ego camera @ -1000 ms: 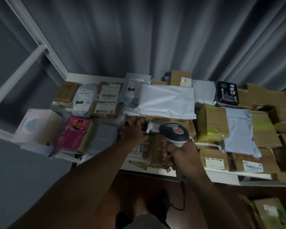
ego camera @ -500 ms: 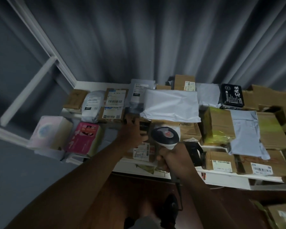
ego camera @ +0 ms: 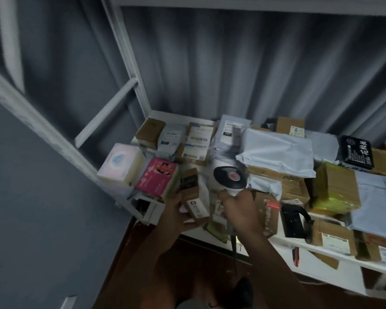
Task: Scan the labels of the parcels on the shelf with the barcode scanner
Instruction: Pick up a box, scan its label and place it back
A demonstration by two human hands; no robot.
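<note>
Parcels crowd the shelf [ego camera: 283,240]; the left hand [ego camera: 176,216] grips a small brown box [ego camera: 193,197] lifted off the front edge near the left corner, white label [ego camera: 195,207] tilted up, probably so the barcode scanner [ego camera: 230,179] clenched in the right hand [ego camera: 240,208] just beside it can read it. Motion blur makes the label print unreadable, and the scanner's window faces away

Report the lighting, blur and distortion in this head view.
Head view: dim, bluish light; wide-angle bending of the shelf frame; motion blur smears most parcel labels; the barcode scanner in the right hand and the small box in the left hand are soft.
</note>
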